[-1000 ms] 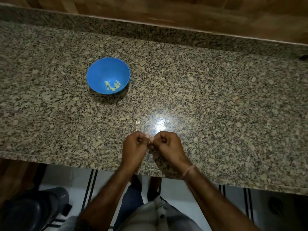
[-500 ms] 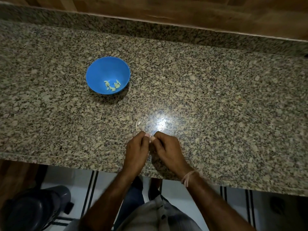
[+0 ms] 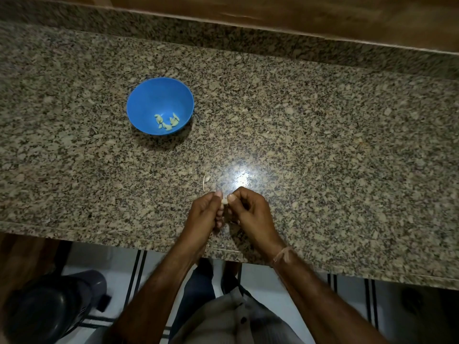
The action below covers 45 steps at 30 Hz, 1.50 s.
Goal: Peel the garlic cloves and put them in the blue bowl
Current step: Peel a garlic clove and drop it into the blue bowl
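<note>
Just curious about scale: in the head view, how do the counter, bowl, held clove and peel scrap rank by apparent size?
1. Counter
2. Bowl
3. Clove and peel scrap: both tiny, clove mostly hidden by fingers, so unranked.

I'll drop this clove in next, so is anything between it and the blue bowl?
Nothing visible blocks it. Only a flat peel scrap lies on the counter just beyond the clove, toward the bowl.
</note>
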### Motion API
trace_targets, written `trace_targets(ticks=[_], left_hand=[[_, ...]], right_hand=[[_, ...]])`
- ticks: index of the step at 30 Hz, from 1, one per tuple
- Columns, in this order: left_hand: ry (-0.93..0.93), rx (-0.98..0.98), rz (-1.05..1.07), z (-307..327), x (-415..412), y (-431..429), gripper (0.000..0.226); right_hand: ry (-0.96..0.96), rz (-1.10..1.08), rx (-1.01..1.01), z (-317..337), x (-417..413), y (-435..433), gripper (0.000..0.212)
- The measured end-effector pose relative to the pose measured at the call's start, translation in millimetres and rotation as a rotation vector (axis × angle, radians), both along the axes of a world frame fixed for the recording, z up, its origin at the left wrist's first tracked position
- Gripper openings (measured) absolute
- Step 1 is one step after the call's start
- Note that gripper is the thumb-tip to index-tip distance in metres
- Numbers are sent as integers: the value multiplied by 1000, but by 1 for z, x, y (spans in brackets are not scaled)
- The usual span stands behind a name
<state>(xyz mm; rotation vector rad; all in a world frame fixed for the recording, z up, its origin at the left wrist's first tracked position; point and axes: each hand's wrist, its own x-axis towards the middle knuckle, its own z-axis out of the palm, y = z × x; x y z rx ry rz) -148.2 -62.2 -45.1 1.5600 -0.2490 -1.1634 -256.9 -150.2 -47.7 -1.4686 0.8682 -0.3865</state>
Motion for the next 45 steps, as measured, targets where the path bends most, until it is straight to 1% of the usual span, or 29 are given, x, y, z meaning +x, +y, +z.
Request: trace_targets(ticks=[2,5,8,10,12,14,16,19,21,23,24,25,27,28,29,30,32,33,34,36,40,42,45], left_hand=[[-64,-10,-3,0,-2,-1,42],[-190,6,-40,-3,-2,-1,39],[-360,47,-90,-8,0,0,31],[-417,77,-101,-13,2,3,30],[-444,119,-101,-17,4,5,25],[-472,146,-66,-18,5,7,15],[-486,109,-9,-12,4,8,10],[-492,26,-8,-3,1,11,10],[-512,36,4,-2,0,11,10],[-559,103,16,-1,-2,9,8],[-552,146,12,-2,-3,9,10],[-485,174,16,-5,-4,9,15],[-182,177,78,-6,-7,7,25],[-76,180,117,-5,-8,6,27],[-54,173,154,-5,-11,5,26],[-154,178,159,-4,-12,5,22],[-535,183,67,-1,-15,6,11],[-672,174,18,1,-19,7,8],[-714,169,0,2,-21,7,8],[-640,189,44,2,-23,6,7],[-500,170,133,-4,-16,6,10],[-454,150,146,-4,-11,7,11],[-456,154,115,-5,-4,9,8]], right_hand=[[-45,-70,206,2,3,3,27],[-91,-172,421,2,5,7,19],[-114,-252,562,-4,5,10,14],[-107,-274,579,-6,5,11,12],[-104,-278,561,-7,3,10,10],[-102,-290,534,-7,3,10,13],[-109,-295,507,-7,3,9,13],[-73,-284,446,-11,3,9,14],[8,-247,292,-15,2,10,21],[95,-210,53,-17,2,11,22],[115,-211,-54,-17,3,11,21],[118,-219,-140,-16,4,12,21],[126,-216,-271,-13,7,13,24],[143,-209,-302,-13,9,13,26],[166,-213,-302,-12,10,13,27],[196,-229,-268,-13,11,12,27],[249,-262,-89,-13,13,10,29],[262,-270,14,-13,14,9,32],[263,-263,88,-13,14,9,34],[247,-223,107,-13,16,10,32],[149,-172,-8,-11,15,9,15],[107,-151,2,-15,14,9,9],[41,-133,62,-17,12,11,15]])
